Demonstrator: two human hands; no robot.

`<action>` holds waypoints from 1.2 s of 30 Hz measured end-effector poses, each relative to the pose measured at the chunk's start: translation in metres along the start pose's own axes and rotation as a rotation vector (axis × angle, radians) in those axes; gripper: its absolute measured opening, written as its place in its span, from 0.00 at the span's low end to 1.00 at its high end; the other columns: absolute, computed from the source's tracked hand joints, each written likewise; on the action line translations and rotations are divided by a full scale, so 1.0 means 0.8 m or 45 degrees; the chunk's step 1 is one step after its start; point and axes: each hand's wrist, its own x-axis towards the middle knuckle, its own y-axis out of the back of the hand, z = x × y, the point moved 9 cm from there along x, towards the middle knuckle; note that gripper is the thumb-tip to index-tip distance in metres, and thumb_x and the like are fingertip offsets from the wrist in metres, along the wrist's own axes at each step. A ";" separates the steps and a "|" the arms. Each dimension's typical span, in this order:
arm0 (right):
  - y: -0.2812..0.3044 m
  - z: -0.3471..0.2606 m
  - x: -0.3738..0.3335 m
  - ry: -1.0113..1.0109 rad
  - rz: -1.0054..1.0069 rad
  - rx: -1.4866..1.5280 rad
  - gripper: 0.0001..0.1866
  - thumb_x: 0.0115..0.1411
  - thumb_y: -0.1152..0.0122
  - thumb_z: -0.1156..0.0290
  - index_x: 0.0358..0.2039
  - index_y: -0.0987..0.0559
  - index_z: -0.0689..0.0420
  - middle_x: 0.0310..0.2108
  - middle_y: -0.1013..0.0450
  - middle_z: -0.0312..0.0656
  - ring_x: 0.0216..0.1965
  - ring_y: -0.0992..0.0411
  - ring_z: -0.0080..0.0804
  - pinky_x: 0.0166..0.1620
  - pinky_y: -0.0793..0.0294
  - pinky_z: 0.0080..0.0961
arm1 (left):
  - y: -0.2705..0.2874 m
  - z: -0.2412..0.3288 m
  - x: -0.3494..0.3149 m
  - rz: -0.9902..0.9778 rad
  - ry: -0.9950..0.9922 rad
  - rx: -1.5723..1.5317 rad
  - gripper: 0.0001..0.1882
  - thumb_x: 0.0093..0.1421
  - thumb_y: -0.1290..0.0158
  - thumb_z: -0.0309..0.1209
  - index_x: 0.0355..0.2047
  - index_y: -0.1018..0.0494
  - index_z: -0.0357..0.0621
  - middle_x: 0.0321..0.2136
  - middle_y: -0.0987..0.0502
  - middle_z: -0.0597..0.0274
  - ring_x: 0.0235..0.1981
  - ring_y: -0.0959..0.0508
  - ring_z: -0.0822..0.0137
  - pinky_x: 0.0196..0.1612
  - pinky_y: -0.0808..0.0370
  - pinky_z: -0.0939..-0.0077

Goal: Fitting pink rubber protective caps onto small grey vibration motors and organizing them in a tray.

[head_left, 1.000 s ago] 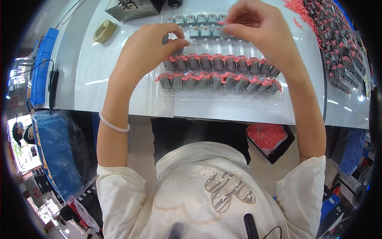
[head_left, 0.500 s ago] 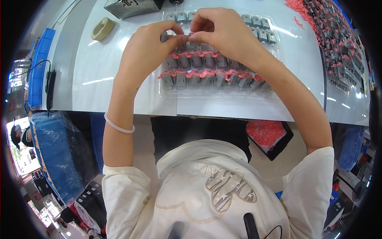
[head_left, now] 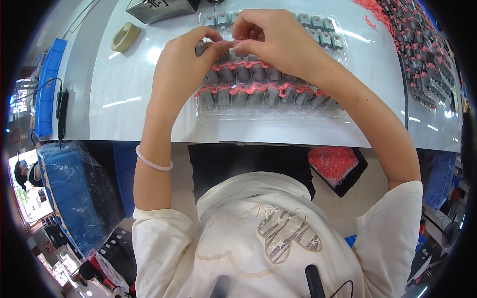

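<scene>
In a clear plastic tray (head_left: 318, 115) stand rows of small grey motors (head_left: 258, 73). The two nearer rows carry pink rubbery pieces (head_left: 257, 87) along their tops, while the far rows show bare grey ends. Above the tray's middle rows, my left hand (head_left: 181, 59) is closed, thumb and forefinger pinched together. My right hand (head_left: 278, 39) meets it fingertip to fingertip, also pinching. A sliver of a small pink piece (head_left: 241, 39) shows at the right fingertips; the fingers hide most of it. What the left fingertips hold is hidden.
At the right, many more grey motors with pink pieces (head_left: 427, 59) cover the table beside a loose pink heap (head_left: 370, 6). A beige ring-shaped object (head_left: 125, 37) and a metal box (head_left: 161, 10) are at the back left. Below the table edge sits a black tray of pink bits (head_left: 352, 185).
Both hands stay pinched together over the same part of the tray, with only a slight shift of fingers. The whole view has moved a little.
</scene>
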 end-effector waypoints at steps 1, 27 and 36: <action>0.001 -0.003 -0.001 0.056 0.003 -0.011 0.08 0.49 0.39 0.73 0.28 0.25 0.63 0.23 0.27 0.43 0.26 0.28 0.31 0.33 0.29 0.25 | 0.000 0.001 0.000 -0.010 -0.007 0.009 0.11 0.54 0.44 0.34 0.33 0.24 0.40 0.16 0.26 0.57 0.16 0.30 0.69 0.22 0.35 0.76; -0.002 -0.006 0.002 0.307 -0.233 -0.617 0.16 0.51 0.46 0.81 0.42 0.25 0.57 0.41 0.31 0.40 0.44 0.33 0.38 0.45 0.32 0.30 | 0.017 -0.024 -0.064 0.060 0.289 -0.752 0.10 0.55 0.45 0.31 0.32 0.24 0.37 0.18 0.31 0.72 0.18 0.38 0.83 0.21 0.43 0.89; -0.010 -0.005 0.007 0.257 -0.338 -0.599 0.19 0.50 0.42 0.78 0.45 0.27 0.54 0.43 0.32 0.38 0.48 0.35 0.38 0.49 0.34 0.31 | 0.015 -0.021 -0.094 0.201 0.230 -0.944 0.07 0.55 0.45 0.28 0.31 0.26 0.35 0.21 0.29 0.70 0.20 0.37 0.83 0.22 0.42 0.89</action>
